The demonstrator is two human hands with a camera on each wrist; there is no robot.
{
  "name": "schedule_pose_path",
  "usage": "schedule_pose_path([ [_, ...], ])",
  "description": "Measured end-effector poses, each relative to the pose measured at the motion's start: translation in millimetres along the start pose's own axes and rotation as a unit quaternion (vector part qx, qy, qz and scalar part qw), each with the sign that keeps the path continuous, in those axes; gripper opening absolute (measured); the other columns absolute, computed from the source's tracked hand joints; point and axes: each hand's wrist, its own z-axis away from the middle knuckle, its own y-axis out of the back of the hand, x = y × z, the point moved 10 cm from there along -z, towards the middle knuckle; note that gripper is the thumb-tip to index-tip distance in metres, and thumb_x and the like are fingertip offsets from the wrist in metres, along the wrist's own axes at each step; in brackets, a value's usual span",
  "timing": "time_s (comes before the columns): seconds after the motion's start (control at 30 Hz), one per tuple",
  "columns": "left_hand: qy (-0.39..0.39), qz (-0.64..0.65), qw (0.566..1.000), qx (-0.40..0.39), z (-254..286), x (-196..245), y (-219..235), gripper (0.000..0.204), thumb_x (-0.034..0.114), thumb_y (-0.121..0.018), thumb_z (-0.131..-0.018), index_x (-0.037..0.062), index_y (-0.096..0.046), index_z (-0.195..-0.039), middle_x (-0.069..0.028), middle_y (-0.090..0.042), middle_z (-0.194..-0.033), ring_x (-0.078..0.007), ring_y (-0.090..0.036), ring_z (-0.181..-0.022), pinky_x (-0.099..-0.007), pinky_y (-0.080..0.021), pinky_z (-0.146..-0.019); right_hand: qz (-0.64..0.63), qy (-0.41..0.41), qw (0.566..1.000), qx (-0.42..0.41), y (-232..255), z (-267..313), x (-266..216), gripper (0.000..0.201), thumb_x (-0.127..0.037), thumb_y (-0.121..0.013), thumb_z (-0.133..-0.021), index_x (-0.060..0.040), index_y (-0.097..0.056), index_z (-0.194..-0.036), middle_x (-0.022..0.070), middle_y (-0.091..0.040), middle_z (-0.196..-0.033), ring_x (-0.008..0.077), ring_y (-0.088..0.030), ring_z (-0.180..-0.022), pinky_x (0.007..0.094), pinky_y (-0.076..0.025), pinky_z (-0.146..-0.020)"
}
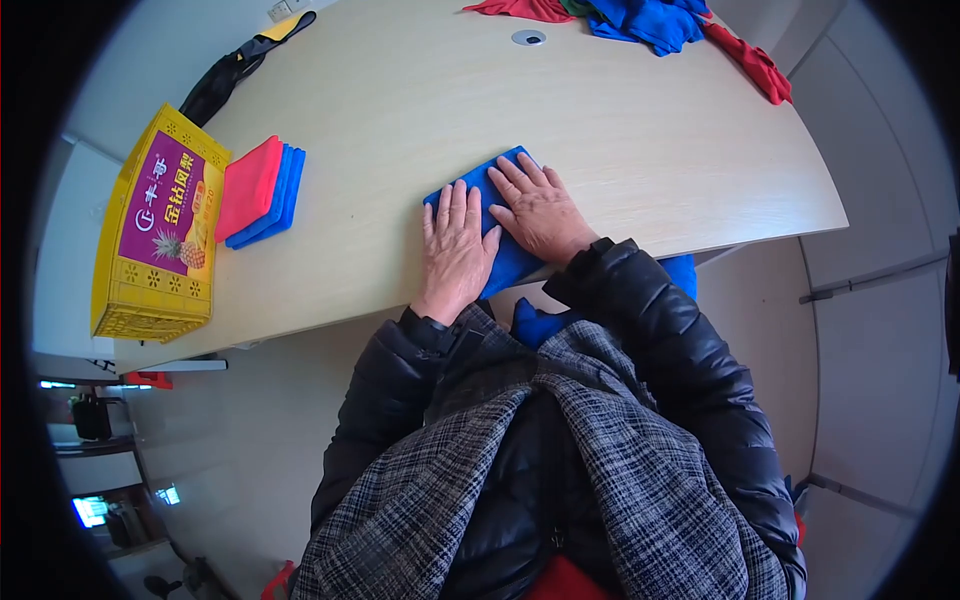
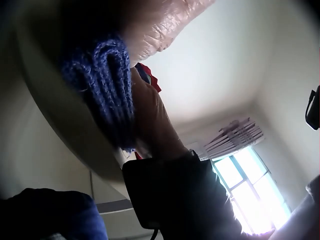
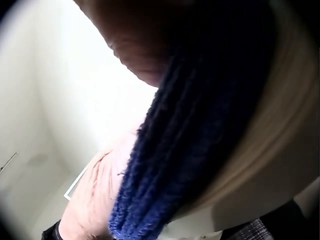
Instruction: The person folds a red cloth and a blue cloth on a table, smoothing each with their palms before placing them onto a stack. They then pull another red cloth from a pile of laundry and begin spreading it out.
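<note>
A folded blue towel (image 1: pixel 513 262) lies at the table's near edge, under both hands. My left hand (image 1: pixel 457 252) rests flat on its left side with fingers straight. On its upper right part, my right hand (image 1: pixel 543 210) presses with fingers spread. Stacked fold layers of the blue towel (image 2: pixel 102 85) show from the side in the left wrist view. In the right wrist view the same thick layered edge of the towel (image 3: pixel 165 165) runs along the table, the hands above it. The towel's middle is partly hidden by the hands.
Left of the hands, a red folded towel (image 1: pixel 248 188) tops blue ones (image 1: pixel 285 205) beside a yellow crate (image 1: pixel 150 300). Loose blue cloths (image 1: pixel 650 25) and a red cloth (image 1: pixel 755 65) lie at the far right. A cable-hole cover (image 1: pixel 528 38) sits on the table (image 1: pixel 380 120).
</note>
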Motion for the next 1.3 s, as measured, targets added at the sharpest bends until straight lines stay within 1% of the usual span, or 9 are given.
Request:
schedule_pose_path([
  [0.07, 0.009, -0.012, 1.0, -0.017, 5, -4, -7, 0.066, 0.038, -0.054, -0.1, -0.0014, -0.037, -0.15, -0.0215, -0.034, -0.158, -0.0355, -0.028, -0.149, -0.0545, -0.021, -0.121, 0.013, -0.015, 1.0, -0.019, -11, 4, 5, 0.06, -0.042, -0.044, -0.103, -0.0075, -0.041, -0.152, 0.0133, -0.037, -0.16, 0.0361, -0.028, -0.15, 0.0505, -0.024, -0.121],
  [0.33, 0.056, 0.037, 0.997, -0.041, 10, -13, -7, 0.067, 0.037, -0.051, -0.102, 0.0004, -0.031, -0.154, -0.0194, -0.026, -0.163, -0.0354, -0.022, -0.152, -0.0526, -0.018, -0.122, 0.0, -0.075, 0.997, -0.007, -10, 7, 20, 0.061, -0.042, -0.045, -0.103, -0.0075, -0.039, -0.153, 0.0138, -0.038, -0.159, 0.0354, -0.03, -0.149, 0.0497, -0.025, -0.12],
  [0.5, 0.062, 0.04, 0.997, -0.032, 16, -15, -3, 0.066, 0.037, -0.05, -0.102, -0.0001, -0.032, -0.154, -0.0195, -0.026, -0.163, -0.0356, -0.021, -0.152, -0.0526, -0.017, -0.123, 0.008, -0.1, 0.995, 0.002, 4, 16, 31, 0.061, -0.042, -0.045, -0.103, -0.0076, -0.038, -0.153, 0.0141, -0.037, -0.159, 0.0358, -0.03, -0.149, 0.0511, -0.025, -0.12],
  [0.6, 0.052, 0.035, 0.997, -0.035, 20, -15, 1, 0.07, 0.04, -0.052, -0.101, -0.0035, -0.033, -0.152, -0.0211, -0.027, -0.162, -0.0355, -0.021, -0.152, -0.0539, -0.016, -0.123, 0.081, -0.161, 0.981, -0.078, 8, 20, 41, 0.061, -0.042, -0.045, -0.103, -0.0077, -0.038, -0.153, 0.0145, -0.036, -0.159, 0.0365, -0.03, -0.149, 0.0533, -0.024, -0.12],
  [0.63, 0.051, 0.036, 0.998, -0.033, 18, -12, 3, 0.07, 0.04, -0.052, -0.101, -0.0035, -0.033, -0.152, -0.0211, -0.027, -0.162, -0.0355, -0.021, -0.152, -0.0539, -0.016, -0.123, 0.084, -0.161, 0.98, -0.076, 9, 20, 38, 0.061, -0.042, -0.045, -0.103, -0.0077, -0.038, -0.153, 0.0145, -0.036, -0.159, 0.0365, -0.03, -0.149, 0.0533, -0.024, -0.12],
  [0.73, 0.011, 0.024, 0.999, -0.027, 19, 5, 7, 0.07, 0.04, -0.051, -0.101, -0.003, -0.033, -0.153, -0.021, -0.027, -0.162, -0.0345, -0.02, -0.152, -0.0542, -0.013, -0.123, 0.071, -0.038, 0.997, 0.022, 15, 13, -5, 0.06, -0.041, -0.046, -0.103, -0.0075, -0.039, -0.152, 0.0143, -0.037, -0.159, 0.0369, -0.03, -0.149, 0.055, -0.024, -0.12],
  [0.87, 0.016, 0.025, 0.999, -0.039, 24, 7, -7, 0.069, 0.04, -0.052, -0.101, -0.0027, -0.033, -0.152, -0.0211, -0.028, -0.161, -0.0343, -0.02, -0.152, -0.0554, -0.013, -0.123, 0.029, -0.02, 0.999, 0.007, -5, 13, -11, 0.059, -0.04, -0.046, -0.103, -0.0088, -0.04, -0.152, 0.0137, -0.037, -0.159, 0.0369, -0.03, -0.149, 0.0541, -0.024, -0.12],
  [1.0, 0.003, 0.02, 0.999, -0.035, 26, 7, -3, 0.069, 0.039, -0.053, -0.1, -0.0021, -0.034, -0.152, -0.021, -0.029, -0.161, -0.0343, -0.021, -0.152, -0.0564, -0.014, -0.122, 0.02, -0.051, 0.998, -0.006, -6, 15, 5, 0.057, -0.039, -0.045, -0.104, -0.011, -0.039, -0.153, 0.0134, -0.036, -0.16, 0.0373, -0.03, -0.148, 0.0537, -0.024, -0.12],
  [1.3, 0.005, 0.026, 1.0, -0.017, 26, 8, 6, 0.068, 0.038, -0.054, -0.1, -0.0011, -0.035, -0.152, -0.0202, -0.032, -0.16, -0.0343, -0.024, -0.151, -0.057, -0.015, -0.122, 0.018, -0.096, 0.995, 0.005, 5, 29, 29, 0.057, -0.04, -0.045, -0.103, -0.0089, -0.042, -0.151, 0.0157, -0.037, -0.159, 0.0377, -0.032, -0.147, 0.0537, -0.025, -0.119],
])
